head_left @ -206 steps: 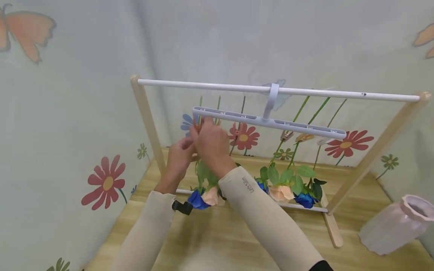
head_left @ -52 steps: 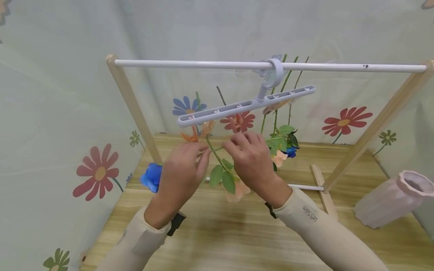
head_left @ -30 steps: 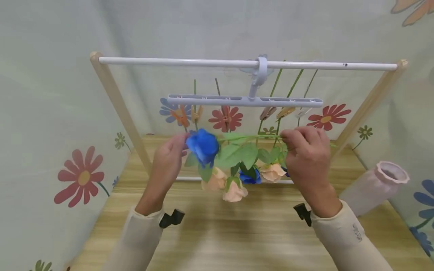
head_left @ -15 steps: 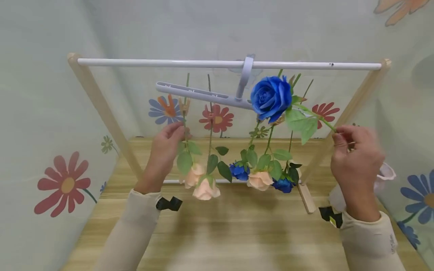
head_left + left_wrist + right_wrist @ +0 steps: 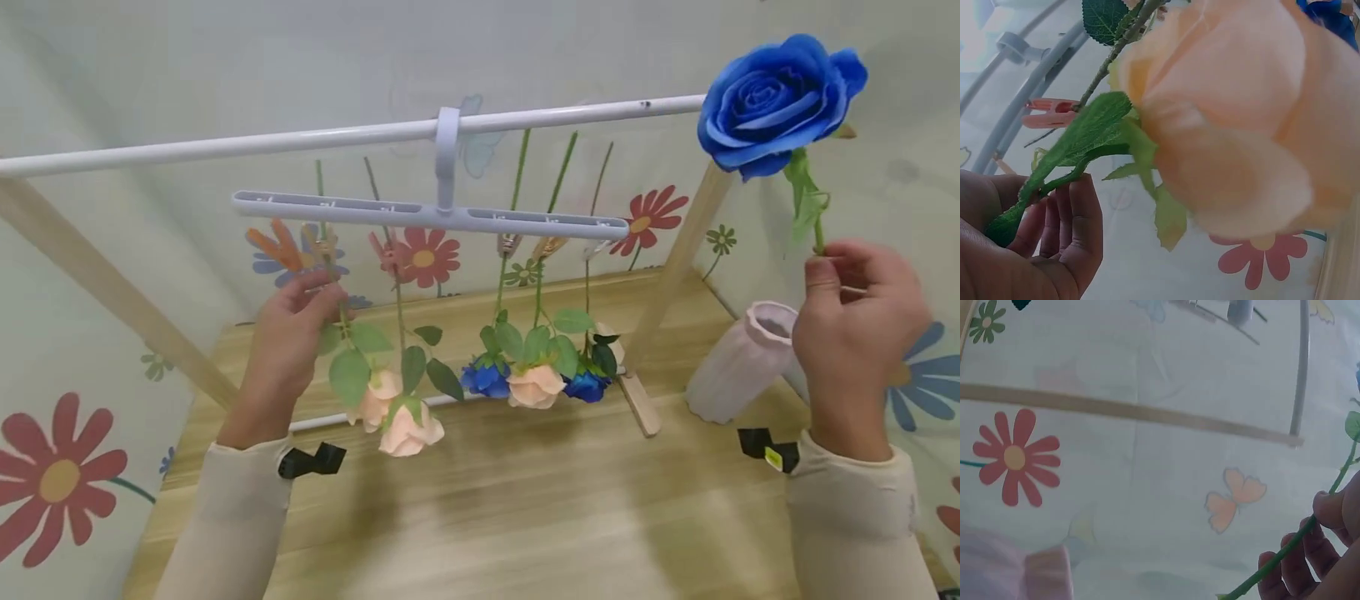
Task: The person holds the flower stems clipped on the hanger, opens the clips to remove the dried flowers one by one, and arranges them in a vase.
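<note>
— Floral-print backdrop (image 5: 337, 67), wood-grain tabletop (image 5: 480, 533). Where's the loose blue rose (image 5: 776, 104)?

— Upper right in head view, off the hanger (image 5: 450, 220), bloom up. Right hand (image 5: 862, 325) pinches its stem between thumb and fingers. Stem grip likely spares the petals.

— Left hand (image 5: 288, 333)?

— Fingers curled round the stem of the leftmost peach rose (image 5: 382, 385), below its wooden clip (image 5: 324, 243). My guess: steadying it. Can't tell how firmly.

— Rest of the hanger?

— Four other roses (image 5: 536, 387) hang heads down, one per clip, probably to keep stems straight and apart. Orange clip (image 5: 276, 246) at the left end holds nothing I can see. Hanger hooks over the white rod (image 5: 300, 142) of a wooden stand (image 5: 112, 292).

— Surface, room?

— Pale pink vase (image 5: 738, 367) on the tabletop, right of the stand, mouth up; presumably there to stay clear of the blooms. Soft shadows up front. Backdrop wraps the sides too, printed with flowers and butterflies.
</note>
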### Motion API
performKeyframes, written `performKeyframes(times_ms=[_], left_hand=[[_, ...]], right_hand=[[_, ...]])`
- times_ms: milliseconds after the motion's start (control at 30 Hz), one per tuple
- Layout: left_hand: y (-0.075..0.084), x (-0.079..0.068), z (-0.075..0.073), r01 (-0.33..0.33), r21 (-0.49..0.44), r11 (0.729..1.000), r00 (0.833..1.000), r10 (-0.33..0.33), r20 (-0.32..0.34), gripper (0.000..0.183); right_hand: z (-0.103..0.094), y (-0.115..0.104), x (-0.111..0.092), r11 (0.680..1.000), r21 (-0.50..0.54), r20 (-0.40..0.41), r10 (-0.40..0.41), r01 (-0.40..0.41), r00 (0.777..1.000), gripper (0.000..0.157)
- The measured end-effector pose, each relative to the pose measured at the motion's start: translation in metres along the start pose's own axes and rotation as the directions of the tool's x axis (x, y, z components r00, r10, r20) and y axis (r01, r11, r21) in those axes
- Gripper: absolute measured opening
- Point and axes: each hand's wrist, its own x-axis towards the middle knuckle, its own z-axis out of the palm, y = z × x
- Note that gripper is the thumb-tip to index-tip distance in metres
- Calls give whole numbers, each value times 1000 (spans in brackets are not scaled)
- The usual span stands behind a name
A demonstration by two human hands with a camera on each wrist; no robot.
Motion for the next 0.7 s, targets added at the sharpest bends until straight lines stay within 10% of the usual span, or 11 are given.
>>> performKeyframes(times_ms=[200, 433, 700], left_hand=[[-2, 2, -1, 9, -79, 997, 1000, -9, 0, 21], [0, 3, -7, 25, 42, 999, 999, -24, -32, 34], [1, 6, -5, 12, 57, 998, 999, -9, -50, 39]], right_hand=[[2, 16, 16, 996, 53, -27, 80, -78, 996, 17], [19, 23, 31, 967, 157, -11, 206, -202, 979, 12], [28, 64, 21, 938, 46, 61, 341, -344, 938, 13]])
